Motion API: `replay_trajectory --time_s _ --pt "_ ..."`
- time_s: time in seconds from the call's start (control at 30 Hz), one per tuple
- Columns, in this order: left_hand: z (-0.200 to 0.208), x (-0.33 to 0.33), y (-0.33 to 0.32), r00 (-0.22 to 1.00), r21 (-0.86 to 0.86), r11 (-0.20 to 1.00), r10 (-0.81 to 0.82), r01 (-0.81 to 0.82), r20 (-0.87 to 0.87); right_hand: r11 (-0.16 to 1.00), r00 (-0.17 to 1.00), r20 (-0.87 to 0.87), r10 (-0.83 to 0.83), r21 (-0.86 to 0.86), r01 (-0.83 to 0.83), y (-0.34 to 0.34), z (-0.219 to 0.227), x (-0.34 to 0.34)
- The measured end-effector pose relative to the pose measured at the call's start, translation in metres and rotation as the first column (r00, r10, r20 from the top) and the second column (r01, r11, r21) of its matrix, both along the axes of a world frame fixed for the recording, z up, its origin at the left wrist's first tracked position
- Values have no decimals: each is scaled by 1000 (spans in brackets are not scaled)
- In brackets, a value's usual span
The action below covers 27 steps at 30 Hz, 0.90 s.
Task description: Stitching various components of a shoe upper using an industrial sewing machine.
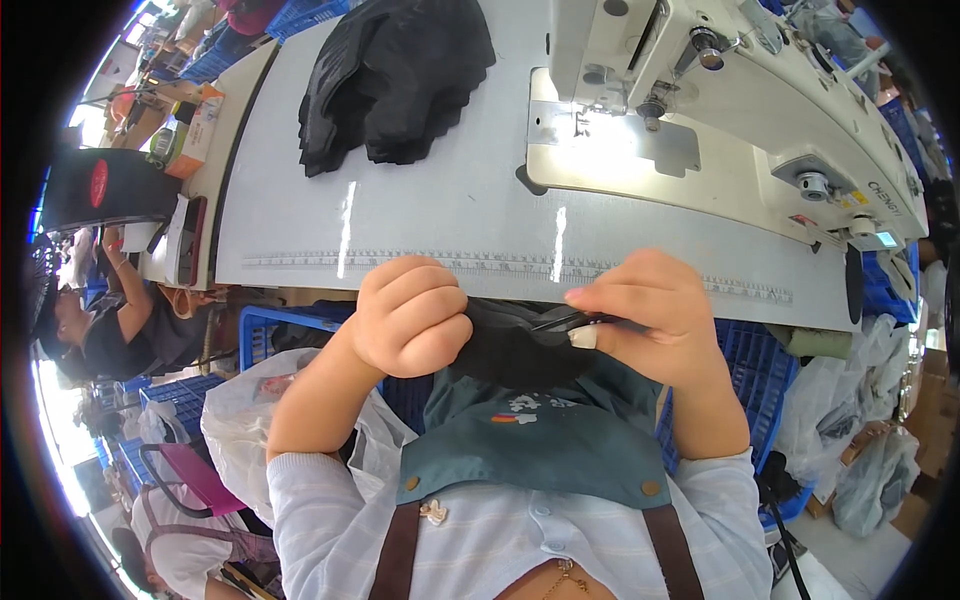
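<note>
Our left hand [412, 318] clenches the left end of the black cloth [520, 358], by the bench [440, 225]; our right hand [645, 318] pinches a dark strip [562, 322], perhaps its fold. It looks light, limp; we'd best grip opposite edges.

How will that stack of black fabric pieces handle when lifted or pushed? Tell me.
The stack of black fabric pieces is probably floppy, since it bends into humps and folds. Pushed, its layers may slide apart, as the edges look staggered. It seems unlikely to roll, lying spread across the sewing-machine table.
</note>
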<state>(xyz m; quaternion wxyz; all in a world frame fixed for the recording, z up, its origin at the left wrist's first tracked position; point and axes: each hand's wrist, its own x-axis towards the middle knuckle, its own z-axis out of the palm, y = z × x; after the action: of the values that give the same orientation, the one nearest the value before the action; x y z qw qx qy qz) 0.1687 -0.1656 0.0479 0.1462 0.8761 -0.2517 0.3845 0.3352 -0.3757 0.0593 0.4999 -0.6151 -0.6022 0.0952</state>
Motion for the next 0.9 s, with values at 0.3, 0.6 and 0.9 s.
replay_trajectory --time_s 0.3,0.6,0.9 --pt "0 -1 0 1000 -1 1000 0 0 -8 999 996 77 44 21 -46 7 -1 -2" --pt "-2 -1 0 1000 5 1000 -11 11 -2 1000 996 81 25 -3 -25 8 2 -5" --pt "-1 1 0 1000 2 1000 -12 12 -13 999 999 22 43 30 -44 7 0 -4"
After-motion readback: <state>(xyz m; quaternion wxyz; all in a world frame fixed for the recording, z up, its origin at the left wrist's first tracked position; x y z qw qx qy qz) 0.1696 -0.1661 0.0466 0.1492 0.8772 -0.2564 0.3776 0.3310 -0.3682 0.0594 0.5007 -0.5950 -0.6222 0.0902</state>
